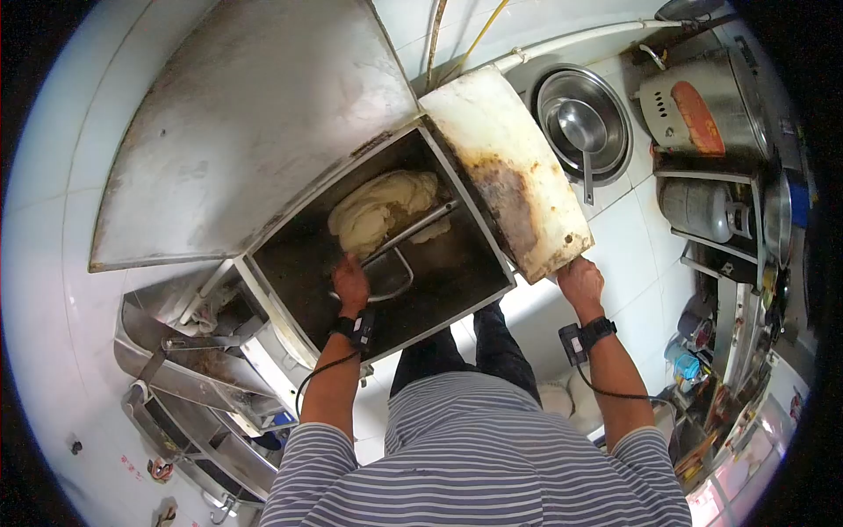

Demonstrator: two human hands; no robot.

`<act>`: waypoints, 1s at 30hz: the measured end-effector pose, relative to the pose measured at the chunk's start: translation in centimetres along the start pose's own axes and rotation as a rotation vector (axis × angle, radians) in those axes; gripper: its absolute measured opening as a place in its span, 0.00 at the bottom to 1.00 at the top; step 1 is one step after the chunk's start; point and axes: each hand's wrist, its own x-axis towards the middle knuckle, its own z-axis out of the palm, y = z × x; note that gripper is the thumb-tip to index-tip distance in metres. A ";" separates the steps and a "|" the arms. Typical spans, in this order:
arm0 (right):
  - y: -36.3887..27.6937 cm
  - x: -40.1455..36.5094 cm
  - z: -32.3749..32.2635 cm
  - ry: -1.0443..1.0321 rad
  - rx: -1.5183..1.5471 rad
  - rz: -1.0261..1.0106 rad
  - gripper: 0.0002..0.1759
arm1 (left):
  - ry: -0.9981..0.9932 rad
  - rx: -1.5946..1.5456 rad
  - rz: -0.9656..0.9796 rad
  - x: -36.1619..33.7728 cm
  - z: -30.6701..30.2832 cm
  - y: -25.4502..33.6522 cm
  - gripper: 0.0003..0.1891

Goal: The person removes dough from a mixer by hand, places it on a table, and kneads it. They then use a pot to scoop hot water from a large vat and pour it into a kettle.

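Dough [382, 206] lies in the open metal tub of a mixer [465, 312], partly under a metal bar [413, 230] with a looped rod. My left hand [351, 285] is inside the tub at the near edge of the dough, its fingers curled; what they hold, if anything, is hidden. My right hand [580, 283] is closed at the lower corner of the stained, rusty side housing [527, 193], its fingertips hidden by the corner. A large metal lid [255, 132] stands raised behind the tub.
Nested steel bowls with a ladle [581, 127] are beyond the housing. A large steel pot [694, 105] and a gas cylinder [698, 211] stand at right. A metal counter [176, 351] is at left.
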 end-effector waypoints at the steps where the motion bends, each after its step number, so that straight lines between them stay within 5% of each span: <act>1: -0.2 -0.1 -0.2 -0.001 0.011 -0.002 0.17 | 0.000 -0.060 0.056 -0.2 -0.3 0.6 0.17; 3: 0.0 0.4 -0.4 0.012 0.020 -0.003 0.17 | 0.001 -0.131 0.122 0.3 0.6 1.4 0.16; 5: 0.0 0.3 -0.3 0.007 0.012 -0.009 0.17 | 0.210 0.019 0.459 1.2 1.9 0.4 0.16; 8: 0.1 0.3 0.0 0.028 0.026 -0.022 0.16 | 0.242 0.122 0.641 1.6 1.8 3.2 0.17; 15: 0.1 -0.2 0.1 0.074 0.028 -0.063 0.15 | 0.088 0.107 0.559 2.4 3.6 7.4 0.19; 18: -0.3 -0.2 -0.1 0.100 0.044 -0.055 0.15 | 0.173 0.112 0.613 4.2 4.7 6.1 0.20; 24: -0.1 -0.3 0.0 0.105 0.054 -0.076 0.14 | -0.004 -0.055 0.445 5.9 4.0 1.0 0.21; 26: 0.5 0.1 0.9 0.112 0.032 -0.068 0.15 | -0.410 -0.218 0.393 5.0 3.3 0.5 0.27; 27: 0.5 0.3 0.9 0.110 0.032 -0.067 0.15 | -0.412 -0.217 0.392 4.2 3.4 0.0 0.27; 29: 0.5 0.3 0.9 0.093 0.014 -0.045 0.15 | -0.225 0.500 0.636 2.8 3.8 -1.1 0.32; 30: 0.5 0.2 1.0 0.087 0.012 -0.042 0.15 | -0.232 0.501 0.633 3.0 4.2 -2.0 0.32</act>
